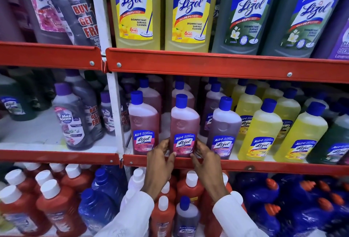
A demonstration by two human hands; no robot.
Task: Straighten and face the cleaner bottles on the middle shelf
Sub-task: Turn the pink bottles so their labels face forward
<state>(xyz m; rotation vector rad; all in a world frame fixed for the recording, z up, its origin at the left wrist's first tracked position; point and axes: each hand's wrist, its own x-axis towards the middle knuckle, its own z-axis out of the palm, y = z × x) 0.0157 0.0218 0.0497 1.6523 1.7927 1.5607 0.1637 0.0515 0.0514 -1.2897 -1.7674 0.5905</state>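
Note:
On the middle shelf stand rows of Lizol cleaner bottles with blue caps. A pink bottle stands upright at the front edge with its label facing me. My left hand grips its lower left side and my right hand its lower right side. Another pink bottle stands just left of it, a purple one just right, then yellow bottles and a dark green one further right. More bottles stand behind the front row.
Large yellow and green Lizol bottles fill the top shelf. Red bottles with white caps and blue wrapped bottles sit on the bottom shelf under my arms. A white upright separates the left bay, which holds Max Kleen bottles.

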